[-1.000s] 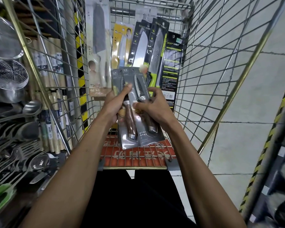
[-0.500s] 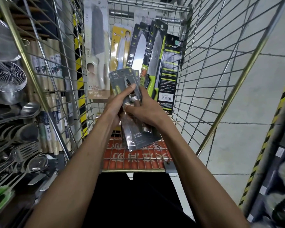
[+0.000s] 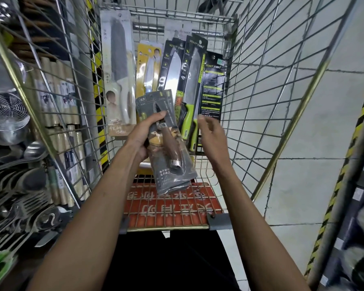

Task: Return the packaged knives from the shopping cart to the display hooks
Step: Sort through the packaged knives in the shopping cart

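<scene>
I had the left hand [image 3: 143, 133] raised over the shopping cart [image 3: 261, 101], forearm reaching in from the lower left. Its fingers were wrapped behind the grey knife packs [image 3: 172, 171] and its thumb lay across the front, just below the serrated blade. The packs sat stacked one on the other, tilted with their tops toward the far end of the cart and the wooden handle showing through the front one. The right hand [image 3: 213, 133] hung just beside them to the right, apart from the packs, fingers loose and holding nothing; its fingertips were blurred.

Behind the hands, more packaged knives leaned against the cart's far end: a tall white-handled knife pack [image 3: 118, 80] on the left, a yellow pack [image 3: 148, 66] next to it, two black-and-green packs [image 3: 192, 80] overlapping, and a black pack [image 3: 213, 85] with its printed side facing me. The held packs partly covered the lower ends of the yellow and green ones. A red panel [image 3: 172, 208] lay under the wire at the near end. Through the left wall of the cart I saw a shelf of utensils [image 3: 13, 185] and a wire strainer [image 3: 6, 110].

Half a second before, both hands had gripped the packs together; the right one had since let go and moved off to the side.
</scene>
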